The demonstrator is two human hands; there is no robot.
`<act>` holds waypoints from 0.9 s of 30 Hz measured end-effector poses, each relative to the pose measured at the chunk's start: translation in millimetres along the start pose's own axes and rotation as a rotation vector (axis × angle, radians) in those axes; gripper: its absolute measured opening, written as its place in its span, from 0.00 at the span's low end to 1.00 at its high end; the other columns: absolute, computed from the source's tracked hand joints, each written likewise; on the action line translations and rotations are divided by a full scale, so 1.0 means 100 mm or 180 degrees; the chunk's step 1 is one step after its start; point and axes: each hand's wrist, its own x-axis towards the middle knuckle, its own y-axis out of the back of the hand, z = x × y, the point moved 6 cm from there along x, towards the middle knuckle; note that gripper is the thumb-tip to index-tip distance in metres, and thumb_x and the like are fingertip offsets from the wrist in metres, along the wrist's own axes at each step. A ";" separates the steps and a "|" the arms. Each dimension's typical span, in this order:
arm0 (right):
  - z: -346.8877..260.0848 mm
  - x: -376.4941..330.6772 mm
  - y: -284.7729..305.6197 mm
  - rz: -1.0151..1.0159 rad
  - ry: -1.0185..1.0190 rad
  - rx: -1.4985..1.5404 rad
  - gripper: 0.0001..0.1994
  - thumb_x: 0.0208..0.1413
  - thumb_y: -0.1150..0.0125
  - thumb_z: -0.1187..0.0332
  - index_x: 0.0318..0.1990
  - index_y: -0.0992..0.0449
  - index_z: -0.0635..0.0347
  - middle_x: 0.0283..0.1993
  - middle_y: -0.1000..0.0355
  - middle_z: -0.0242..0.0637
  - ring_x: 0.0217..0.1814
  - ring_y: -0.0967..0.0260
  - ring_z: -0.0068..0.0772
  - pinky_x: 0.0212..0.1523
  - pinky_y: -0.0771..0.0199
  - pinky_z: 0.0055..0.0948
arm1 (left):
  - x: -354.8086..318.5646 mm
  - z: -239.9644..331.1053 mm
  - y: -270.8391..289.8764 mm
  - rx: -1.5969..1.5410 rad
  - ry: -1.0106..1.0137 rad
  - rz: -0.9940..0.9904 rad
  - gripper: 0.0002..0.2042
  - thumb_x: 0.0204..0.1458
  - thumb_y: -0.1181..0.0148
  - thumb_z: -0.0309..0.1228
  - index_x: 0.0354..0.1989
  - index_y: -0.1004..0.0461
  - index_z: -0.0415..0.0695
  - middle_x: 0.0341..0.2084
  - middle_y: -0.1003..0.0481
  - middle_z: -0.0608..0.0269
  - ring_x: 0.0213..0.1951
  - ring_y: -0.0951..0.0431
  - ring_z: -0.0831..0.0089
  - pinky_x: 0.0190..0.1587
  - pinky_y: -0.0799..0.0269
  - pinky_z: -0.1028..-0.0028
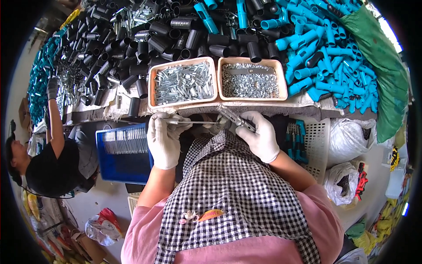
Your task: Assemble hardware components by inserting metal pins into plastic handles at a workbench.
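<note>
White knit gloves cover both my hands. My left hand [165, 138] is closed on a slim metal rod [198, 122], which has a thicker metal part at the fingers and points right. My right hand [260, 137] grips a slotted grey metal cylinder [235, 117], tilted with its far end up and to the left. The rod's right end comes close to the cylinder; whether they touch I cannot tell. Just beyond my hands stand a cream tray [151, 90] of metal pins and another cream tray [285, 83] of small metal pieces with a flat dark bar on top.
Black sleeves [160, 43] and teal plastic handles [325, 66] heap on the bench. A blue crate [125, 169] with rows of metal rods sits at left, a white perforated basket [316, 145] at right. White sacks [349, 136] lie farther right. A co-worker [48, 163] reaches onto the bench at far left.
</note>
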 end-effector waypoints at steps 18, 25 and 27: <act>-0.54 0.39 -0.89 -0.0475 0.0305 0.0955 0.11 0.66 0.54 0.70 0.51 0.35 0.67 0.46 0.35 0.38 0.46 0.31 0.31 0.51 0.24 0.32 | -0.38 -0.53 -0.34 -0.0252 0.1304 -0.0683 0.15 0.63 0.47 0.45 0.33 0.33 0.46 0.15 0.40 0.74 0.14 0.44 0.84 0.15 0.51 0.79; -0.79 0.90 -1.10 -0.0538 -0.0773 0.3209 0.14 0.66 0.50 0.64 0.52 0.32 0.62 0.45 0.34 0.36 0.43 0.34 0.26 0.49 0.28 0.31 | -0.37 -0.08 -0.19 0.0086 0.0674 -0.0604 0.14 0.63 0.48 0.41 0.32 0.28 0.42 0.15 0.37 0.73 0.16 0.40 0.84 0.18 0.44 0.80; -0.68 1.14 -0.94 -0.0390 -0.0580 0.3287 0.11 0.65 0.48 0.62 0.48 0.31 0.58 0.41 0.32 0.32 0.42 0.34 0.25 0.46 0.29 0.29 | -0.35 0.12 0.03 0.0305 0.0334 -0.0299 0.15 0.63 0.51 0.40 0.33 0.28 0.40 0.17 0.34 0.70 0.17 0.37 0.81 0.19 0.39 0.78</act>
